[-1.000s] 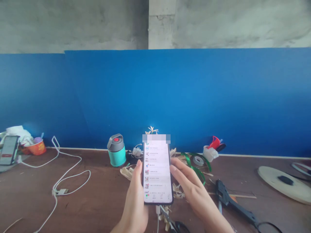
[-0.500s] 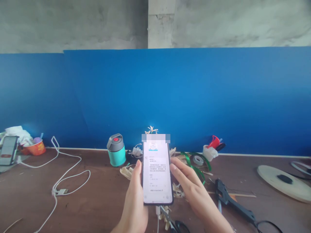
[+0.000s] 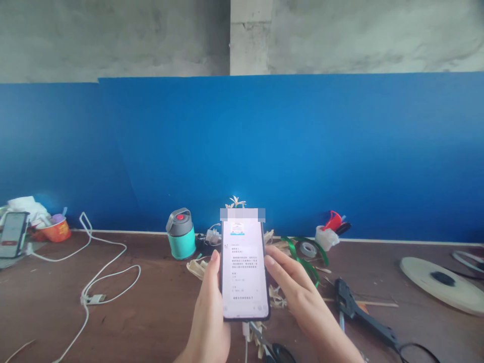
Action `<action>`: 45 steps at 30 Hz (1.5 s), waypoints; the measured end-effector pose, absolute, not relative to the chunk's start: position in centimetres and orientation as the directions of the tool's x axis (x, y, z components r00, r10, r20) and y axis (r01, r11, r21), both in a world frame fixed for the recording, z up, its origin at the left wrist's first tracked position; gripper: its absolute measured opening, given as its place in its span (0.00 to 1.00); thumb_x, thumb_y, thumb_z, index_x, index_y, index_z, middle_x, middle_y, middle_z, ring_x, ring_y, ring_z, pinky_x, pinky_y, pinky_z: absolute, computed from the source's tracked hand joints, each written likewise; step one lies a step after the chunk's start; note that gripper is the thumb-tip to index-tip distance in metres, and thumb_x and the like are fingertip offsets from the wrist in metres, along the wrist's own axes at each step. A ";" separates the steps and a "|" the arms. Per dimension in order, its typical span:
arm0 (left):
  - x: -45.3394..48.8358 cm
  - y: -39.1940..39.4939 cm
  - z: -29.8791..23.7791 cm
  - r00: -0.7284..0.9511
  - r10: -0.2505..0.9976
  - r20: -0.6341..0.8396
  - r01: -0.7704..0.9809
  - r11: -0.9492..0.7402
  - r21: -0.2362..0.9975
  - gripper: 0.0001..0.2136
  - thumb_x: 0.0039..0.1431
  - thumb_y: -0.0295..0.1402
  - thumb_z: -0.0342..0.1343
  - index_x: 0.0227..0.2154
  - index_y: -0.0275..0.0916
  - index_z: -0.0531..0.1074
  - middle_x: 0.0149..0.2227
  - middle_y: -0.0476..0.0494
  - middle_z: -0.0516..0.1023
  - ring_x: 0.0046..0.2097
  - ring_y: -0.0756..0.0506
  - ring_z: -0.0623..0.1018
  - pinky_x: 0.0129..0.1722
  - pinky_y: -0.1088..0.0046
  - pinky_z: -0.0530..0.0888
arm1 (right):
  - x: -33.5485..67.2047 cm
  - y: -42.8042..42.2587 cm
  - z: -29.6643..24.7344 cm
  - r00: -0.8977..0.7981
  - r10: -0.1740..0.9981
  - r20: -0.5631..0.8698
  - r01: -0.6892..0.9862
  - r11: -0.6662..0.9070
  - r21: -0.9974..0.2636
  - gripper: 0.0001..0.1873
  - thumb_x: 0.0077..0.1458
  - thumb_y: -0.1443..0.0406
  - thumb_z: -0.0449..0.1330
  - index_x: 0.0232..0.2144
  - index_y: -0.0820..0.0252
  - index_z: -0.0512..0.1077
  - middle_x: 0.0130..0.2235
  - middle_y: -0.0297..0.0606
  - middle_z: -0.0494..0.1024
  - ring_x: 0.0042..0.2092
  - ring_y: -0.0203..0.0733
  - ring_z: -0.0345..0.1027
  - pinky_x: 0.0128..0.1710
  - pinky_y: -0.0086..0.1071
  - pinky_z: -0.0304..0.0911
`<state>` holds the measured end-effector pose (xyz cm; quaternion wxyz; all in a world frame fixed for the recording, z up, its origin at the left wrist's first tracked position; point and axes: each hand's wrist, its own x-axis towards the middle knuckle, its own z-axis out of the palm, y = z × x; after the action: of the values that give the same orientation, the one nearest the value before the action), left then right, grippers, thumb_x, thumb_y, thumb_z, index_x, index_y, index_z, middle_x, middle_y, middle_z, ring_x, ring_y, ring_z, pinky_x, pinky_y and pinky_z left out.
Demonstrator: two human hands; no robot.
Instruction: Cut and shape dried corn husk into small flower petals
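Upright in front of me is a smartphone [image 3: 245, 277], its lit screen showing lines of text and its top edge blurred out. My left hand [image 3: 209, 310] grips it along the left side, thumb at the edge. Fingers of my right hand [image 3: 298, 290] rest closed against its right edge. Just below the phone, a white cable [image 3: 246, 330] hangs at its bottom end. Scissors [image 3: 282, 353] lie on the table under it, beside pale dried husk pieces [image 3: 279, 298]. Behind the phone, a pale flower [image 3: 237, 201] shows above its top.
A turquoise flask [image 3: 181, 234] stands to the left, near a tangled white cable [image 3: 97, 299]. On the right lie a glue gun [image 3: 355, 312], green ribbon [image 3: 310, 272], a tape roll [image 3: 308, 249] and a round disc [image 3: 442, 282]. Another phone [image 3: 13, 234] leans far left. A blue panel [image 3: 264, 146] backs the table.
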<state>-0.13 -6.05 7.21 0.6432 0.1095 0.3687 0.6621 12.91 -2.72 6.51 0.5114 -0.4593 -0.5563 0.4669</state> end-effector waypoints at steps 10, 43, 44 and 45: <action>-0.1 -6.2 7.5 -0.160 0.912 -0.377 -0.768 0.125 0.629 0.23 0.56 0.48 0.55 0.48 0.37 0.74 0.44 0.39 0.81 0.48 0.37 0.78 0.48 0.64 0.74 | 12.6 -2.9 7.2 -0.104 0.982 0.155 -0.020 0.153 -0.988 0.25 0.48 0.46 0.61 0.43 0.53 0.78 0.50 0.40 0.77 0.53 0.52 0.68 0.49 0.37 0.68; -0.2 -6.7 7.8 -0.189 0.911 -0.366 -0.730 0.119 0.673 0.21 0.57 0.42 0.55 0.51 0.37 0.71 0.46 0.41 0.80 0.50 0.40 0.77 0.46 0.68 0.75 | 12.4 -3.7 7.4 -0.026 0.994 0.106 -0.075 0.103 -0.992 0.26 0.45 0.46 0.64 0.42 0.54 0.78 0.48 0.40 0.79 0.51 0.54 0.70 0.46 0.38 0.70; -0.2 -6.7 7.8 -0.186 0.912 -0.365 -0.732 0.119 0.671 0.21 0.57 0.42 0.55 0.51 0.38 0.71 0.46 0.41 0.80 0.50 0.40 0.77 0.46 0.68 0.75 | 12.4 -3.7 7.4 -0.029 0.994 0.107 -0.074 0.105 -0.992 0.26 0.45 0.46 0.63 0.42 0.54 0.78 0.48 0.40 0.79 0.51 0.54 0.70 0.46 0.38 0.70; -0.2 -6.7 7.8 -0.183 0.914 -0.363 -0.733 0.119 0.669 0.21 0.57 0.42 0.55 0.51 0.38 0.71 0.46 0.41 0.80 0.49 0.40 0.77 0.46 0.67 0.75 | 12.4 -3.8 7.4 -0.034 0.994 0.108 -0.071 0.106 -0.992 0.26 0.46 0.46 0.63 0.42 0.54 0.78 0.48 0.40 0.79 0.51 0.54 0.70 0.46 0.38 0.69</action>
<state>-0.16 -6.70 7.77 0.6293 0.1116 0.4043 0.6543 12.44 -3.75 7.43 0.5337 -0.4454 -0.5178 0.4987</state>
